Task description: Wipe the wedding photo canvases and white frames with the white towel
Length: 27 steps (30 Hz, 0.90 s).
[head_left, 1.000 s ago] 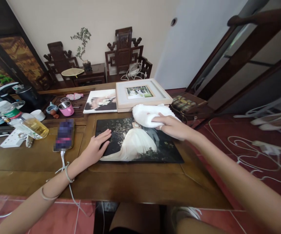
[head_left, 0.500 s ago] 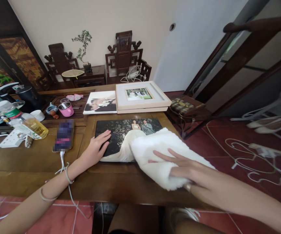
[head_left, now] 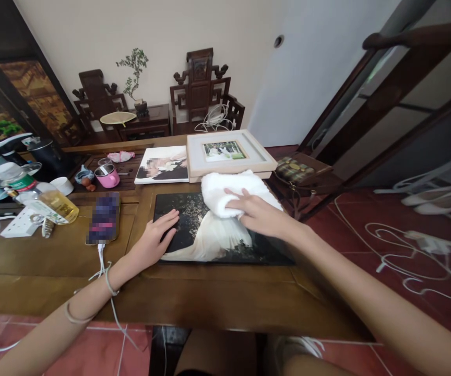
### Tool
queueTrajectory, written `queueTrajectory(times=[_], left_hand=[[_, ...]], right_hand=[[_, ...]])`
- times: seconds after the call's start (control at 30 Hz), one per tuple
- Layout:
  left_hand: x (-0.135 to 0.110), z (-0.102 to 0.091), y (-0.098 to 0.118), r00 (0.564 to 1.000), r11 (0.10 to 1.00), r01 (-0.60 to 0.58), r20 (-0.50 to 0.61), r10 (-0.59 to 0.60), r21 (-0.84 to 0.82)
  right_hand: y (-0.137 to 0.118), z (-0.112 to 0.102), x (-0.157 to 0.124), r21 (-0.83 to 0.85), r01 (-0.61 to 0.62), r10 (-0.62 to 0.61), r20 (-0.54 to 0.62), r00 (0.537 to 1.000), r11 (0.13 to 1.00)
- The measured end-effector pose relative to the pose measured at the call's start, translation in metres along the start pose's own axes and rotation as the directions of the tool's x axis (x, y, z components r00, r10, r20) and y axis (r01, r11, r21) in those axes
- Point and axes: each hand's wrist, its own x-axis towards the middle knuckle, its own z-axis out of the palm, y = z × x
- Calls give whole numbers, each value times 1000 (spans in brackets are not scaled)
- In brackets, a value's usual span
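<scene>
A large dark wedding photo panel (head_left: 225, 240) lies flat on the wooden table, showing the train of a white gown. My left hand (head_left: 158, 235) rests on its left edge with the fingers stretched out. In my right hand (head_left: 254, 209) is a fluffy white towel (head_left: 225, 188), pressed on the far right part of the panel. The towel covers the top of the picture and reaches close to the framed photo behind it. My right thumb and part of the fingers are tucked into the cloth.
Behind the panel stand a white framed photo (head_left: 264, 156) and a smaller photo panel (head_left: 163, 175). On the left are a phone (head_left: 104, 216) with its cable, a pink cup (head_left: 108, 177), a bottle of yellow liquid (head_left: 59, 203) and a power strip (head_left: 20, 224).
My right hand has moved the towel away from me, from the near right side of the panel to its far edge. My left hand has stayed in place.
</scene>
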Motion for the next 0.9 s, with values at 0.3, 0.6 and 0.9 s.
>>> queueTrajectory(times=[0.3,0.6,0.9], left_hand=[[-1,3,-1,1000,1000,3,-12,-3,13],[0,2,0,1000,1000,-3,-2,3,17],[-1,1,0,1000,1000,25,12,-25,12]], right_hand=[[-87,4,-80,-12,116,-109,264,959,993],[-62,-5,-32,-53,31,-15,277,961,998],[-31,13,22,-223,-22,40,76,996,975]])
